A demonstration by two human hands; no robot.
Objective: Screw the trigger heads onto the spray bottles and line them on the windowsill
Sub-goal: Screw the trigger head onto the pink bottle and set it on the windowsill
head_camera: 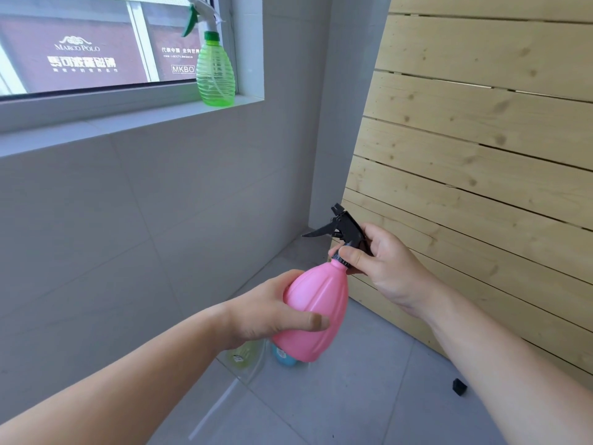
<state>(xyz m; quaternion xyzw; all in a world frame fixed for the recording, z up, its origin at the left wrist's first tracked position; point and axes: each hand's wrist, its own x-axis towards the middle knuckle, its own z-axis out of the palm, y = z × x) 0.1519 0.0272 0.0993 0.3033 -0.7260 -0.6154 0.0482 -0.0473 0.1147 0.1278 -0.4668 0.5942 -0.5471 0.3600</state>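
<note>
My left hand (272, 311) grips the body of a pink spray bottle (316, 308), held tilted in mid-air at the centre of the view. A black trigger head (345, 228) sits on its neck, nozzle pointing left. My right hand (382, 264) holds the black collar and the back of that head, thumb on the collar. A green translucent spray bottle (214, 70) with a white and green trigger head stands upright at the right end of the windowsill (128, 115).
On the grey tiled floor below the pink bottle stand a yellowish bottle (242, 353) and a blue bottle (284, 358), both partly hidden. A white tube (221, 403) lies on the floor. A small black piece (459, 386) lies by the wooden slat panel (475, 149) on the right.
</note>
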